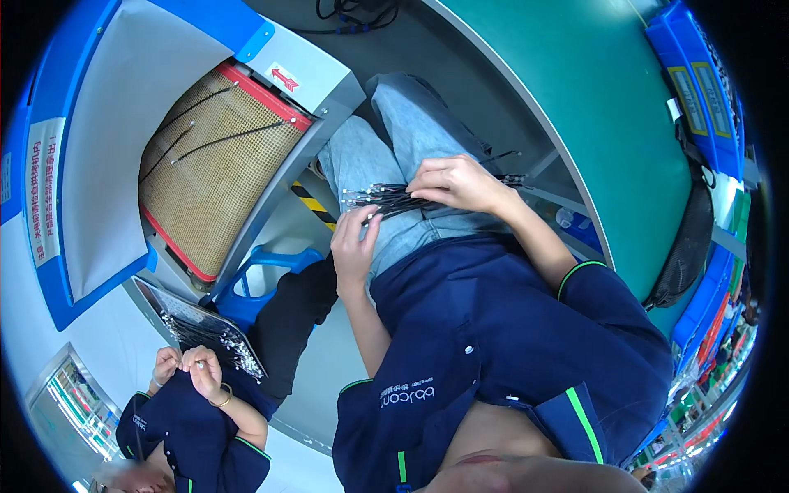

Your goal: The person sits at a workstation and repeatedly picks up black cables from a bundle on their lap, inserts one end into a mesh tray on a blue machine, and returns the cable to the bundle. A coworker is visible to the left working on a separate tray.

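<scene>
A bundle of thin black cables [396,198] with small white and clear end connectors lies across my lap, on light blue jeans. My right hand [460,182] reaches over the bundle from the right, its fingers closed round the cables near their middle. At the connector end, my left hand [353,248] is closed, with thumb and forefinger pinching at a cable end with a white tip. Part of the bundle is hidden beneath my right hand, and the far cable ends come out beyond it on the right.
To the left, a blue and white machine has a mesh conveyor belt [222,168] carrying several black cables. A co-worker [193,427] sits lower left beside a tray [255,349] of cables. A green table [592,99] curves along the right, bearing a black pouch [689,238] and blue bins [699,82].
</scene>
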Demonstrator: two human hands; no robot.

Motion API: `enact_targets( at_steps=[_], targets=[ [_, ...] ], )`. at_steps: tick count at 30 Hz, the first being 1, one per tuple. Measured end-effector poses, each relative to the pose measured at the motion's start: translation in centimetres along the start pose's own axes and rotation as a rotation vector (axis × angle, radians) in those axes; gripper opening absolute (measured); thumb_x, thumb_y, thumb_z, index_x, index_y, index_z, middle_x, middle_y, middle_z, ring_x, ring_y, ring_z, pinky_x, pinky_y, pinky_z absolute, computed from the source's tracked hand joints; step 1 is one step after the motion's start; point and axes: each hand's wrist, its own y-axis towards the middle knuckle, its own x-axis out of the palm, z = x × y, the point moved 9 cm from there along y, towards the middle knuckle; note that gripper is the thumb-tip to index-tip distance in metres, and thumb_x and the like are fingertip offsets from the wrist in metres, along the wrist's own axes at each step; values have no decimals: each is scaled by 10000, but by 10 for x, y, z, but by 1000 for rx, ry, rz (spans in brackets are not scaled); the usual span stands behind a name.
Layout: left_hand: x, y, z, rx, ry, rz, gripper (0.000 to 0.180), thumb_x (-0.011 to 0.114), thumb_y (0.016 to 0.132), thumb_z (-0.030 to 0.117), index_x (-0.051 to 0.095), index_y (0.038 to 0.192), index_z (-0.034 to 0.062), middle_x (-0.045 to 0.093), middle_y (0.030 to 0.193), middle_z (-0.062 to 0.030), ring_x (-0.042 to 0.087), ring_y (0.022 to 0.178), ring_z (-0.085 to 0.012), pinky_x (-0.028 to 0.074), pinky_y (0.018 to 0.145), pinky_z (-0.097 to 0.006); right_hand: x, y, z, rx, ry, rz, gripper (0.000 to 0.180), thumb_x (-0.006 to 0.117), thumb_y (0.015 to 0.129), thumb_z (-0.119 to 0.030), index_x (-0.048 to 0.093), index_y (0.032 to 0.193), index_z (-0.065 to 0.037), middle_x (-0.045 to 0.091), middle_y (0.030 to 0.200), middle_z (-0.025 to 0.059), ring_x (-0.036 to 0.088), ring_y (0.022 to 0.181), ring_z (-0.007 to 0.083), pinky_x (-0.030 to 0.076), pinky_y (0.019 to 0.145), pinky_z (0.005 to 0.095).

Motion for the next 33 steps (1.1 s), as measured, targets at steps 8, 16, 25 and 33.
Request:
enact_targets(
  at_steps=[8,16,25,33],
  targets=[
    [-4,0,2,-4,-41,32,161,697,743,-33,654,890,16,667,839,-91,631,770,-246,498,699,-338,-3,1,-8,-57,-35,4,116,691,801,-150,696,875,-62,649,828,36,651,743,210,515,647,325],
    [-5,9,11,107,-8,73,182,700,722,-54,656,886,12,663,835,-99,631,766,-255,502,690,-342,-4,5,-12,-120,6,37,101,681,803,-154,690,863,-74,624,815,36,634,694,222,496,607,337],
    [-12,11,29,204,14,90,220,716,689,-60,658,886,21,657,823,-93,630,761,-252,506,679,-346,-4,6,-5,-28,140,-31,106,691,810,-106,689,887,-33,646,829,74,648,741,221,509,653,324],
    [-22,10,18,179,151,83,201,712,678,-60,634,846,19,651,809,-92,628,754,-264,507,678,-352,-21,1,14,60,92,-29,120,671,829,-177,683,875,-67,633,798,70,625,697,248,484,630,341]
  ],
)
